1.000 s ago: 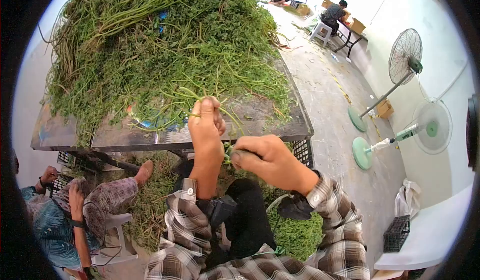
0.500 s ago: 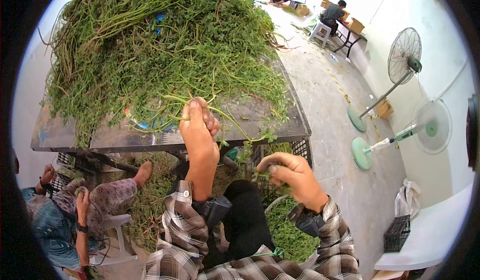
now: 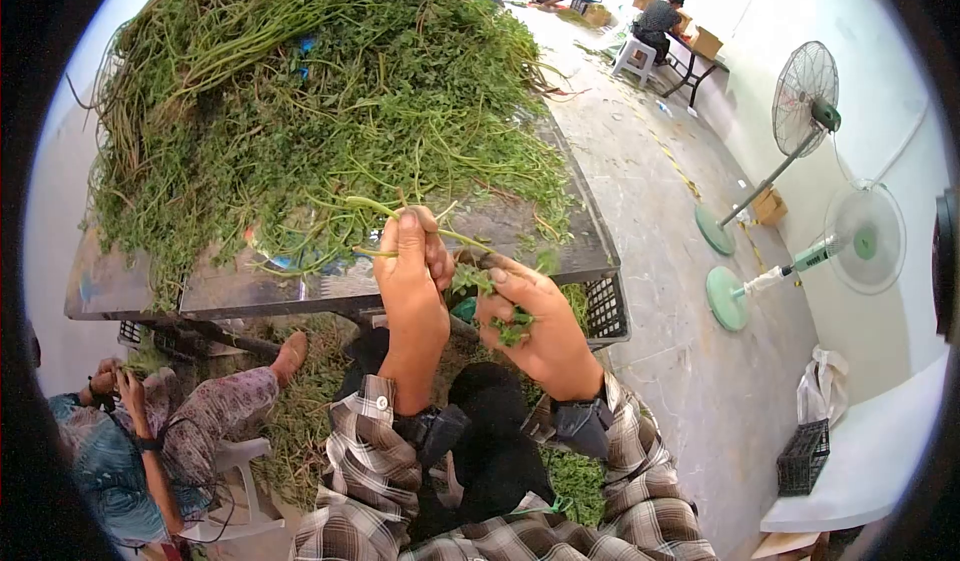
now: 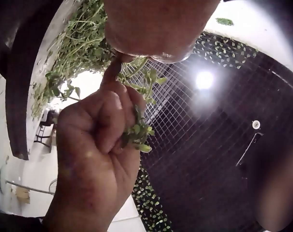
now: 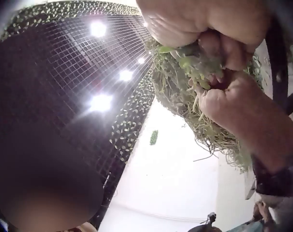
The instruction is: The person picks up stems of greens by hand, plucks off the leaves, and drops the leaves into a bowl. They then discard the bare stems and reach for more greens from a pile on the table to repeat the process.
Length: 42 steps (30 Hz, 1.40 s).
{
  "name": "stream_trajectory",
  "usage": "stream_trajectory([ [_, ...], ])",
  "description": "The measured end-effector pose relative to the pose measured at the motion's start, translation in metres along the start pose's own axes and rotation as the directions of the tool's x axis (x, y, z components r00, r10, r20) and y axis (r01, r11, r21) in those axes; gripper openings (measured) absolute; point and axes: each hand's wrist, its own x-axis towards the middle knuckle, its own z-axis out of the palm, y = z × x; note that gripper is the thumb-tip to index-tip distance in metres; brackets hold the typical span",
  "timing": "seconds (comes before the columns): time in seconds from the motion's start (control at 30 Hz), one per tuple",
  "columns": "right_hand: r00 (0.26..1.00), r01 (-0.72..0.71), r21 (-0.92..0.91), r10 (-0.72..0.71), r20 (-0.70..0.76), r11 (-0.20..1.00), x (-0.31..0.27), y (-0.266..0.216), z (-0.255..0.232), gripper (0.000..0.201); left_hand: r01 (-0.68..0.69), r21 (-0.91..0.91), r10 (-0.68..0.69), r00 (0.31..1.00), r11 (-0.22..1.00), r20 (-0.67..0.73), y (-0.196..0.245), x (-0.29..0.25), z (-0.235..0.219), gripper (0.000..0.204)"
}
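In the head view the left hand (image 3: pixel 412 286) pinches a few green stems (image 3: pixel 372 204) between thumb and fingers, just above the table's front edge. Close at its right, the right hand (image 3: pixel 535 326) has its fingers curled round leafy sprigs (image 3: pixel 512 329), with its fingertips by the stem that runs from the left hand. The left wrist view shows the right hand (image 4: pixel 100 145) with leaves (image 4: pixel 139 135) poking out of its fist. In the right wrist view the left hand (image 5: pixel 243 106) is partly covered by the right hand (image 5: pixel 204 19).
A large heap of greens (image 3: pixel 330 91) lies on the dark table (image 3: pixel 250 296). Below are picked leaves (image 3: pixel 575 486) and a black crate (image 3: pixel 605 311). A seated person (image 3: pixel 130 451) is at the left, two fans (image 3: pixel 805 111) stand at the right, and other people sit farther back.
The right hand first moved down and away from the left hand with leafy bits, then came back up beside it. The left hand kept its hold on the stems.
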Motion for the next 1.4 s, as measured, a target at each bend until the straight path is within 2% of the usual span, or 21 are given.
stream_trajectory([
  [0.17,0.998,0.066,-0.090,-0.065,0.023,0.994,0.015,0.005,0.003,0.025,-0.032,0.148,0.030,0.999,0.988,0.017,0.003,-0.004,0.002,0.024],
  [0.27,0.986,0.161,-0.227,-0.165,0.003,0.960,0.020,0.010,-0.005,0.022,-0.149,0.248,0.139,0.989,0.957,0.059,0.000,-0.001,-0.002,0.026],
  [0.37,0.969,0.234,-0.551,-0.237,0.067,0.801,0.013,0.014,-0.015,0.016,-0.086,0.239,0.087,0.996,0.967,0.006,0.001,-0.001,-0.004,0.026],
  [0.43,0.978,0.208,-0.661,-0.169,0.123,0.721,0.003,0.008,-0.017,0.015,0.044,0.200,-0.031,0.997,0.979,-0.067,0.001,-0.003,-0.001,0.022],
  [0.47,0.982,0.186,-0.754,-0.103,0.156,0.630,-0.007,0.008,-0.023,0.015,0.045,0.099,-0.032,0.990,0.994,-0.135,-0.001,0.006,-0.008,0.018],
  [0.5,0.989,0.138,-0.721,-0.053,0.139,0.679,-0.017,0.010,-0.036,0.015,0.058,-0.001,-0.057,0.978,0.998,-0.202,-0.004,0.022,-0.021,0.016],
  [0.53,0.986,0.164,-0.781,-0.075,0.150,0.603,-0.028,0.009,-0.049,0.017,0.068,-0.037,-0.076,0.943,0.997,-0.325,0.001,0.036,-0.032,0.016],
  [0.57,0.993,0.102,-0.769,-0.105,0.046,0.631,-0.043,0.011,-0.064,0.018,0.019,-0.058,-0.030,0.982,0.998,-0.188,0.010,0.037,-0.036,0.020],
  [0.6,0.990,0.035,-0.755,-0.127,-0.063,0.654,-0.063,0.012,-0.079,0.019,0.027,-0.010,-0.029,0.968,1.000,-0.248,0.018,0.033,-0.028,0.021],
  [0.67,0.905,-0.120,-0.774,-0.252,-0.342,0.622,-0.112,0.006,-0.093,0.019,0.068,-0.025,-0.069,0.998,0.997,-0.013,0.022,0.031,-0.042,0.015],
  [0.73,0.734,-0.295,-0.741,-0.353,-0.580,0.603,-0.160,0.002,-0.118,0.024,0.060,-0.076,-0.066,0.995,0.995,-0.076,0.013,0.027,-0.028,0.010],
  [0.77,0.657,-0.354,-0.723,-0.393,-0.644,0.593,-0.188,0.006,-0.146,0.026,0.100,-0.151,-0.094,0.994,0.983,0.050,0.009,0.030,-0.035,0.009],
  [0.83,0.495,-0.395,-0.676,-0.475,-0.727,0.622,-0.239,0.010,-0.180,0.025,0.128,-0.164,-0.115,0.989,0.978,0.091,0.007,0.029,-0.028,0.009],
  [0.9,0.403,-0.432,-0.689,-0.560,-0.724,0.581,-0.270,0.030,-0.218,0.024,0.134,-0.156,-0.119,0.987,0.979,0.105,0.000,0.041,-0.038,0.009],
  [1.03,0.346,-0.570,-0.657,-0.581,-0.737,0.493,-0.324,0.052,-0.264,0.024,0.164,-0.139,-0.146,0.981,0.977,0.131,-0.004,0.041,-0.035,0.010],
  [1.1,0.248,-0.675,-0.469,-0.423,-0.872,0.570,-0.344,0.068,-0.298,0.031,0.162,-0.130,-0.154,0.986,0.978,0.064,-0.007,0.037,-0.028,0.010],
  [1.13,0.248,-0.674,-0.468,-0.421,-0.872,0.572,-0.353,0.078,-0.315,0.031,0.162,-0.128,-0.155,0.986,0.978,0.066,-0.008,0.036,-0.027,0.010],
  [1.2,0.313,-0.819,-0.472,-0.435,-0.844,0.326,-0.360,0.090,-0.331,0.040,0.166,-0.123,-0.155,0.983,0.978,0.097,-0.009,0.036,-0.029,0.010],
  [1.23,0.396,-0.854,-0.502,-0.456,-0.797,0.136,-0.361,0.089,-0.328,0.049,0.165,-0.123,-0.154,0.983,0.979,0.095,-0.009,0.036,-0.029,0.010],
  [1.37,0.508,-0.756,-0.652,-0.574,-0.643,0.061,-0.350,0.086,-0.342,0.045,0.169,-0.080,-0.162,0.983,0.982,0.091,-0.010,0.035,-0.029,0.010],
  [1.4,0.493,-0.735,-0.655,-0.527,-0.692,0.173,-0.337,0.075,-0.334,0.042,0.182,-0.090,-0.173,0.979,0.979,0.106,-0.011,0.034,-0.028,0.011],
])
